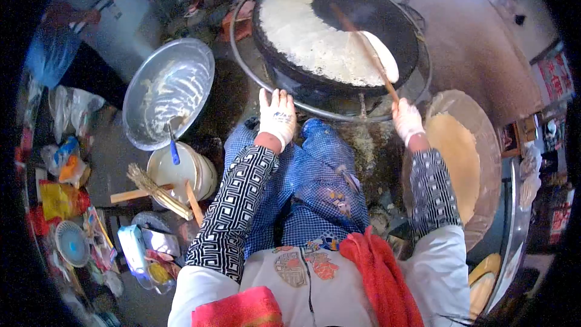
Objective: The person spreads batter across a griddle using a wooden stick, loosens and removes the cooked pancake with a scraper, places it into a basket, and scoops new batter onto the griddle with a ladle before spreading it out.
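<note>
A large round black griddle stands in front of me, with pale batter spread over its left and lower part. My right hand, in a white glove, is closed on the near end of a long wooden stick. The stick reaches across the batter onto the bare dark surface. A thicker white roll of batter lies along the stick's right side. My left hand, also gloved, is spread flat with nothing in it, above my left knee near the metal ring round the griddle.
At left are a metal basin with batter smears, a white bucket and a straw brush. A wide tub of tan batter stands at right. Part of another person shows at far left.
</note>
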The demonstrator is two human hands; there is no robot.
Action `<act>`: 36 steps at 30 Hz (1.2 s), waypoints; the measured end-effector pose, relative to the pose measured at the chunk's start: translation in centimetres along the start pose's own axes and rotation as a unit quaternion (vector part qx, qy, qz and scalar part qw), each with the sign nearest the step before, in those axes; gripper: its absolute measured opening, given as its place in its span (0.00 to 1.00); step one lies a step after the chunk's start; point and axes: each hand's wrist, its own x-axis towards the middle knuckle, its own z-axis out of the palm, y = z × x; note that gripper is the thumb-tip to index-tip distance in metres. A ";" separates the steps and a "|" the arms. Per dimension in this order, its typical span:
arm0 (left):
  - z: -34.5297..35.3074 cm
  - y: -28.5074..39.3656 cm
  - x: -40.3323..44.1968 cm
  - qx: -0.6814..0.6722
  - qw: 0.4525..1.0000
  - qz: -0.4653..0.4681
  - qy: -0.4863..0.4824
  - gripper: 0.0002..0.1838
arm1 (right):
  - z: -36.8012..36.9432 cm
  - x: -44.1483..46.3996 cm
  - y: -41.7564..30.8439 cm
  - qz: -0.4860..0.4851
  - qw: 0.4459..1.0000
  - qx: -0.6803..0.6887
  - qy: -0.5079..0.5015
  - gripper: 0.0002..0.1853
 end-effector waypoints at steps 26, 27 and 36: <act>-1.5 1.0 0.4 -0.104 0.995 0.001 0.000 0.24 | 2.6 2.3 1.0 0.100 0.994 0.000 -0.037 0.18; -0.9 2.4 -0.8 -0.101 0.995 0.010 0.021 0.25 | 2.2 1.6 -0.3 0.079 0.996 0.012 -0.032 0.18; -0.3 1.8 -0.7 -0.043 0.999 0.009 0.009 0.22 | 2.4 2.2 1.5 0.091 0.995 -0.009 -0.028 0.16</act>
